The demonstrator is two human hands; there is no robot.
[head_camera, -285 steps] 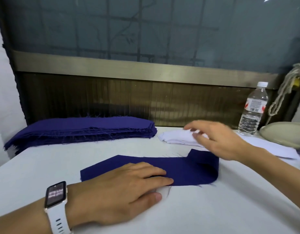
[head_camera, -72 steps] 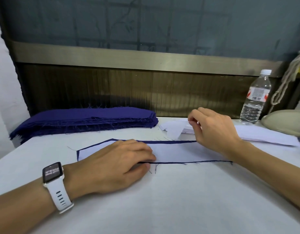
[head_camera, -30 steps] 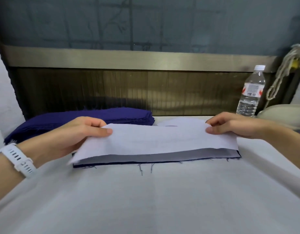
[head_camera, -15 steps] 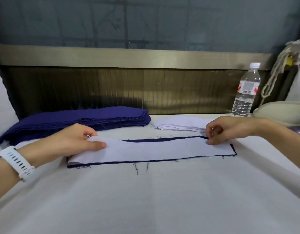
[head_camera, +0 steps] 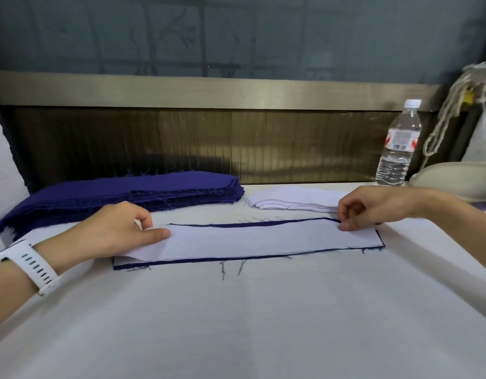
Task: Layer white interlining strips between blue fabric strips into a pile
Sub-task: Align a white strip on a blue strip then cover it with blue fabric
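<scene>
You have a white strip (head_camera: 250, 239) over a navy strip (head_camera: 263, 223), a navy stack (head_camera: 127, 192), a white stack (head_camera: 291, 199), an off-white table (head_camera: 236, 324), a clear bottle (head_camera: 397, 149) with a white cap and red-and-white label, a white watch strap (head_camera: 36, 266) and a ribbed bronze panel (head_camera: 181, 143).

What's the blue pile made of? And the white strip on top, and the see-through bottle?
The dark blue stack of fabric strips looks like matte woven cloth: threads fray from its edges. The thin white interlining strip seems a smooth, papery, stiffish fabric: its lifted left end is flat; it could be paper. The clear water bottle looks like glossy plastic: see-through and ribbed.
</scene>
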